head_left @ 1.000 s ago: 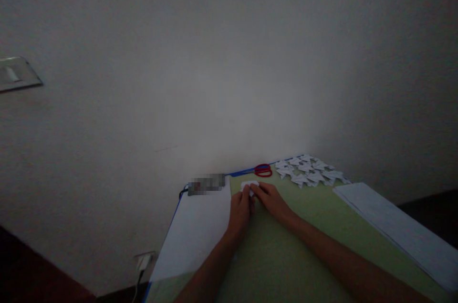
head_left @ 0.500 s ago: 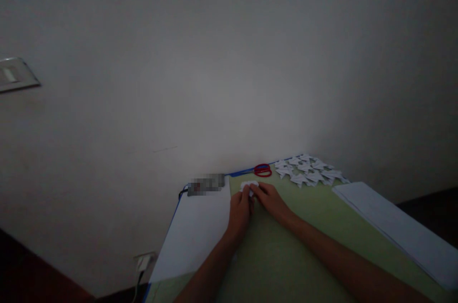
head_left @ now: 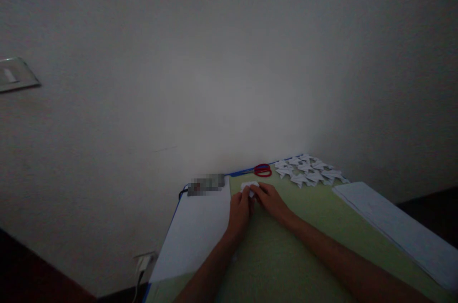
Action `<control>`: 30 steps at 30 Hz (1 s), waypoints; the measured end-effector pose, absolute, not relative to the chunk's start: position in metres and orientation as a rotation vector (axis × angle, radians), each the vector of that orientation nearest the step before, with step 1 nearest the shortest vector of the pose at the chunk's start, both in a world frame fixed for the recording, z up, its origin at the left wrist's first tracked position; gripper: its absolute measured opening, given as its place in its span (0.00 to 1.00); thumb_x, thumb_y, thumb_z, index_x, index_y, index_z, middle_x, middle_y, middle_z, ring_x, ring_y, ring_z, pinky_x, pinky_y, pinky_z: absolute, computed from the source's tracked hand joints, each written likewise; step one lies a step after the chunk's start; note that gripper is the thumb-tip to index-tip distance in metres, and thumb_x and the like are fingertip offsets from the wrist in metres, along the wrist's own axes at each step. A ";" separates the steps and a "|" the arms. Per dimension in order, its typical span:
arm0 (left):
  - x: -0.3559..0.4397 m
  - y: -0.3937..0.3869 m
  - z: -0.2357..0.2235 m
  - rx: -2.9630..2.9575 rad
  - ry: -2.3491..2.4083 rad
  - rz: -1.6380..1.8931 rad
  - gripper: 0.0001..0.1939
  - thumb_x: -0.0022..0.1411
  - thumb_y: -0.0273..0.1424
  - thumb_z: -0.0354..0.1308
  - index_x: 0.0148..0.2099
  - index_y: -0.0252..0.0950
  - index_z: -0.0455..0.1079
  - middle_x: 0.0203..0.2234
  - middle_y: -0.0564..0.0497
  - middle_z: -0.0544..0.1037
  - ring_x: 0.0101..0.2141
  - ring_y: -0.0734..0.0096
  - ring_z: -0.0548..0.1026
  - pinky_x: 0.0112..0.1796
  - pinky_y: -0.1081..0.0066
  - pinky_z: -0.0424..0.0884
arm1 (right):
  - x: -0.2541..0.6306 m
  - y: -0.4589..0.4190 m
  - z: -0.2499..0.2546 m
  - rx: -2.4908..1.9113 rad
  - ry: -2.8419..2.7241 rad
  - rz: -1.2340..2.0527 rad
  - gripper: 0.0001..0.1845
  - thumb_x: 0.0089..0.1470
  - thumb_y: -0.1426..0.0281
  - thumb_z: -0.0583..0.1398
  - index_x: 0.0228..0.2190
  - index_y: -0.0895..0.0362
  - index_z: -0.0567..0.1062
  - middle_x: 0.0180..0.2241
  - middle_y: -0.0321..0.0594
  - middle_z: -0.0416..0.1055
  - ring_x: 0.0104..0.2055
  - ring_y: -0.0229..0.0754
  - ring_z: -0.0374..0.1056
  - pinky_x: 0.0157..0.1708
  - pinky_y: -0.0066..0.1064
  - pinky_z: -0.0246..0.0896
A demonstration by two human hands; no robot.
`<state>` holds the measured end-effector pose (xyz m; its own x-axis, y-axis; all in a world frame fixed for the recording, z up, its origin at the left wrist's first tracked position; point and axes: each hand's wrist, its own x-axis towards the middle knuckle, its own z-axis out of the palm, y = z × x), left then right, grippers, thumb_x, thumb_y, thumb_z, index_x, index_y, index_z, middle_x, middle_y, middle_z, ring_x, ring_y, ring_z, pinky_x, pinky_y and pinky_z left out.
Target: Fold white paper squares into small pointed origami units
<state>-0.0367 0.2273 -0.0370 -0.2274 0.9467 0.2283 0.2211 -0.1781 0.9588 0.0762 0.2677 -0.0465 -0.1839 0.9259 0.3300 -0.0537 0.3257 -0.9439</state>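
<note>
On a green table mat [head_left: 286,255] both my hands meet over a small folded white paper piece [head_left: 249,185]. My left hand [head_left: 239,211] has its fingers pressed together on the near left side of the paper. My right hand [head_left: 272,200] pinches the paper from the right. Most of the paper is hidden under my fingers. The scene is dim.
Several small folded white paper shapes [head_left: 309,170] lie at the far right of the mat. Red-handled scissors [head_left: 262,170] rest by the wall. White sheets lie to the left [head_left: 195,231] and in a stack to the right [head_left: 393,229]. A dark object [head_left: 206,183] sits at the far left corner.
</note>
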 end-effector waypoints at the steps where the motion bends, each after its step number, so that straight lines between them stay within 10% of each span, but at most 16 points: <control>1: -0.037 0.227 -0.037 1.382 1.439 1.457 0.34 0.57 0.63 0.50 0.18 0.38 0.62 0.11 0.55 0.61 0.17 0.73 0.61 0.24 0.69 0.57 | 0.076 0.268 -0.046 -0.846 -1.465 1.105 0.20 0.51 0.53 0.60 0.21 0.56 0.70 0.19 0.30 0.62 0.22 0.37 0.56 0.23 0.29 0.49; 30: -0.039 0.221 -0.031 1.372 1.394 1.460 0.33 0.62 0.59 0.49 0.19 0.37 0.63 0.12 0.54 0.63 0.18 0.72 0.62 0.26 0.69 0.58 | 0.076 0.266 -0.044 -0.827 -1.433 1.185 0.19 0.50 0.52 0.60 0.22 0.54 0.67 0.18 0.28 0.60 0.21 0.36 0.55 0.22 0.29 0.49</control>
<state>-0.0388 0.2207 -0.0312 -0.2070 0.9521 0.2249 0.1807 -0.1888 0.9653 0.0758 0.2661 -0.0442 -0.2088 0.9349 0.2871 -0.1059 0.2702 -0.9570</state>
